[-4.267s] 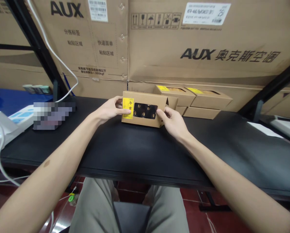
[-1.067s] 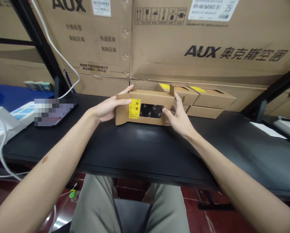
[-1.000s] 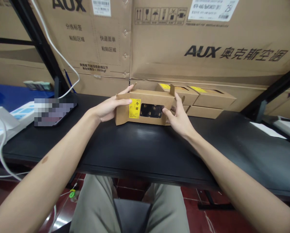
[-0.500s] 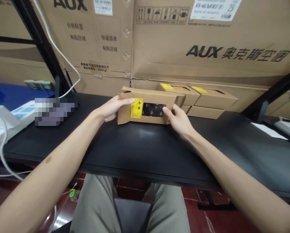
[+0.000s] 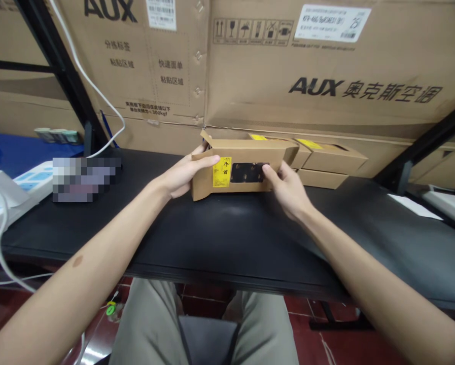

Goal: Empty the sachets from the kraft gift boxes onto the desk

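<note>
My hands hold a kraft cardboard box (image 5: 237,170) above the black tabletop, tilted slightly. It has a yellow label (image 5: 221,172) with black characters and a dark window (image 5: 246,172) showing dark contents. My left hand (image 5: 187,176) wraps its left end, with the thumb along the front and the fingers behind. A flap (image 5: 209,138) stands open at that end. My right hand (image 5: 286,185) presses its fingertips on the front, at the window's right edge.
Two similar boxes with yellow labels (image 5: 331,157) and plain flat cartons stand on the table behind to the right. Large AUX cartons (image 5: 307,61) form a wall behind. At left lie a blurred flat object (image 5: 84,180), a white power strip (image 5: 31,185), and a white cable.
The box has moved right and tilted more, its left end now lower. The flap at that end stands more open. Both hands have shifted right with it.
</note>
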`<state>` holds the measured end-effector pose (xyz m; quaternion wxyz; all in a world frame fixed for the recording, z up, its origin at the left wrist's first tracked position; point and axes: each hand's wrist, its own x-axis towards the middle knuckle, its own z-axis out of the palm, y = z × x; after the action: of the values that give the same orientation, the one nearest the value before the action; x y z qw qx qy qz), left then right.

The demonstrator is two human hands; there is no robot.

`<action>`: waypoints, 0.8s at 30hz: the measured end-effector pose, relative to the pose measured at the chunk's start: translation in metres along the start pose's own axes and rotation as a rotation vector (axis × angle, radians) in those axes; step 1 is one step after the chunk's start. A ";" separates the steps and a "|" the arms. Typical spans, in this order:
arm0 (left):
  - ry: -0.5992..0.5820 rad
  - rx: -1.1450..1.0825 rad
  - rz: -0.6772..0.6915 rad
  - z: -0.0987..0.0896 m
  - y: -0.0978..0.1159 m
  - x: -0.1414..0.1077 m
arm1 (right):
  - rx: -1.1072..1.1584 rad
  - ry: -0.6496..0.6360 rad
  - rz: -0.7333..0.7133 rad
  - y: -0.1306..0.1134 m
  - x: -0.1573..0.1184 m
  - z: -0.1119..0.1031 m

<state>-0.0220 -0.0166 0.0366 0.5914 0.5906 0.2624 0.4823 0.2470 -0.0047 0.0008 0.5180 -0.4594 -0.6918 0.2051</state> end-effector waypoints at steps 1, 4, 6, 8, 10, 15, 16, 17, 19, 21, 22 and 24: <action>0.016 -0.043 0.019 0.005 -0.001 0.000 | -0.034 0.028 -0.029 -0.012 0.003 -0.008; 0.037 -0.212 0.074 0.019 -0.005 0.001 | -0.301 0.048 -0.136 -0.062 0.017 -0.037; 0.036 -0.308 0.112 0.028 -0.008 0.001 | -0.559 0.019 -0.214 -0.098 0.031 -0.054; 0.033 -0.396 0.119 0.035 -0.012 0.001 | -0.763 -0.098 -0.265 -0.125 0.048 -0.064; 0.035 -0.464 0.099 0.039 -0.016 0.002 | -0.914 -0.212 -0.273 -0.142 0.068 -0.069; 0.131 -0.480 0.071 0.036 -0.026 0.008 | -1.124 -0.352 -0.336 -0.151 0.121 -0.066; 0.160 -0.465 0.057 0.034 -0.027 0.009 | -1.145 -0.364 -0.358 -0.151 0.130 -0.065; 0.184 -0.444 0.033 0.031 -0.029 0.011 | -1.164 -0.374 -0.377 -0.152 0.137 -0.063; 0.207 -0.380 -0.031 0.026 -0.032 0.014 | -1.175 -0.402 -0.401 -0.157 0.147 -0.059; 0.207 -0.298 -0.090 0.020 -0.035 0.016 | -1.157 -0.441 -0.382 -0.165 0.150 -0.053; 0.203 -0.258 -0.111 0.018 -0.036 0.016 | -1.155 -0.453 -0.342 -0.169 0.150 -0.050; 0.189 -0.173 -0.130 0.014 -0.037 0.018 | -1.179 -0.451 -0.221 -0.178 0.147 -0.045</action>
<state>0.0072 -0.0014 0.0085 0.6429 0.4711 0.3121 0.5171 0.2059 0.0231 0.2305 0.0382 -0.5388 -0.8237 -0.1727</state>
